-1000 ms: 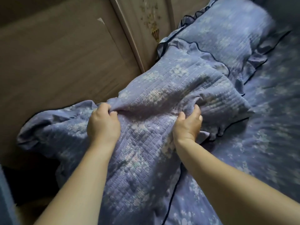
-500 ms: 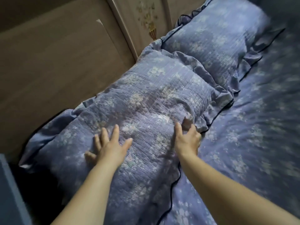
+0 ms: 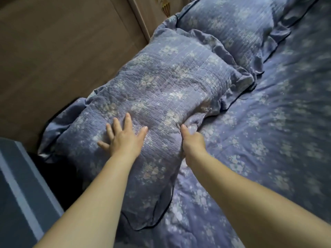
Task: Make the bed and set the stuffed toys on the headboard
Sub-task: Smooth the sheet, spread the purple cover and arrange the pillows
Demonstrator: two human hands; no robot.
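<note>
The near pillow (image 3: 161,97) now lies flat along the headboard (image 3: 62,51), its far frill touching the second pillow (image 3: 232,24); a second ago I had it bunched up and lifted in both fists, so I judge it is placed and only needs smoothing; my left hand (image 3: 123,138) has gone from gripping to spread flat, fingers splayed and pressing the quilted top; my right hand (image 3: 192,140) is curled and pinches the near right frill, thumb up, tugging that edge straight, I think; the bedspread (image 3: 268,140) to the right looks fairly smooth though blurred; a grey stand (image 3: 18,185) sits near left; no stuffed toys in view, so that part is not yet done.
</note>
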